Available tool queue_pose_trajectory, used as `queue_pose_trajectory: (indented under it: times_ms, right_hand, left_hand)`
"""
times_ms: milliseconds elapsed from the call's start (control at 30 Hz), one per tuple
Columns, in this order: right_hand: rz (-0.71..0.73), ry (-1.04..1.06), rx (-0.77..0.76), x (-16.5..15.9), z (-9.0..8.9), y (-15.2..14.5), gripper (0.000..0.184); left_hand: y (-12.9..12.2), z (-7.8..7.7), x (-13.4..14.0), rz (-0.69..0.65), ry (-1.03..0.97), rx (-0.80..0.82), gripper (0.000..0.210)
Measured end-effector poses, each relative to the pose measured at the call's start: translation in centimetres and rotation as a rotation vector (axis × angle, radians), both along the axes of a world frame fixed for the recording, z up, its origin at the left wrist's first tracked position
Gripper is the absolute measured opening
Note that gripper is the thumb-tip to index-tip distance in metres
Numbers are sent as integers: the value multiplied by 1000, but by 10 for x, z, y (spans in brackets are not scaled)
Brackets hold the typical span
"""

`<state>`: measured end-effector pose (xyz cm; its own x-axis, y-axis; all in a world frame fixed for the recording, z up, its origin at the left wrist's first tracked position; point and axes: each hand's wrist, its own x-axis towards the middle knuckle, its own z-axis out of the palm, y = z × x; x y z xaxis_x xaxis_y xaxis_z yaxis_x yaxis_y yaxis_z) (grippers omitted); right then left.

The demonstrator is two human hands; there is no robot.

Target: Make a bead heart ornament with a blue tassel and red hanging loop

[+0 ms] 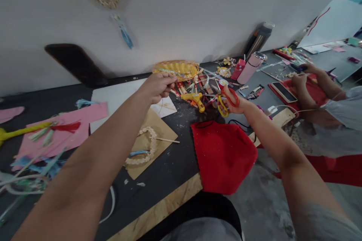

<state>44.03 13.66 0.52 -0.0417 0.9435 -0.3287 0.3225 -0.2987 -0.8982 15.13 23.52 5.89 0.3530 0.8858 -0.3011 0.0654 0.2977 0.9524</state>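
My left hand (pixel 160 87) is raised above the table with fingertips pinched together. Whatever it pinches is too small to make out, though a faint thin strand seems to hang below. In my right hand (pixel 236 102) is a pair of scissors (pixel 223 106) with red and yellow handles, blades pointing toward the clutter. Between the hands lies a yellow glue gun (pixel 195 99), in front of a yellow basket (pixel 177 68). Below my left forearm, a cream braided ring (pixel 152 141) rests on brown cardboard (pixel 166 130), partly hidden by the arm.
A red cloth bag (pixel 223 154) hangs over the table's front edge. A pink bottle (pixel 251 68) and a dark bottle (pixel 259 39) stand at the back. On the left, a phone (pixel 75 64) leans against the wall near pink felt (pixel 96 112). A co-worker's hands (pixel 304 77) are at right.
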Motion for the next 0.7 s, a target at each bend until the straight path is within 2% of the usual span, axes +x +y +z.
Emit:
queue_pose_trajectory:
  times_ms: [100,167,333,500,600,700]
  right_hand:
    - [-134,266,-231,1,0,19,56]
    - [-187,353,-289,1,0,28,54]
    - [-221,377,-262,-8,0,41,61]
    - [-268,360,-231,-15,-10,52,66]
    - [-301,309,-216,-17,-17,56,67]
    - [-298,204,-153,-19,-18,53,63]
  left_hand:
    - [-3,-1,0,-3,-4,22,23]
    - [-5,-2,0,-9,-5,29,24]
    - [-9,-5,0,-19,11,37,20]
    - [-13,-8,-2,-54,82,65,21]
    - [-13,-9,-4,-57,125,83,17]
    - [-13,-8,-8,-34,138,87,17]
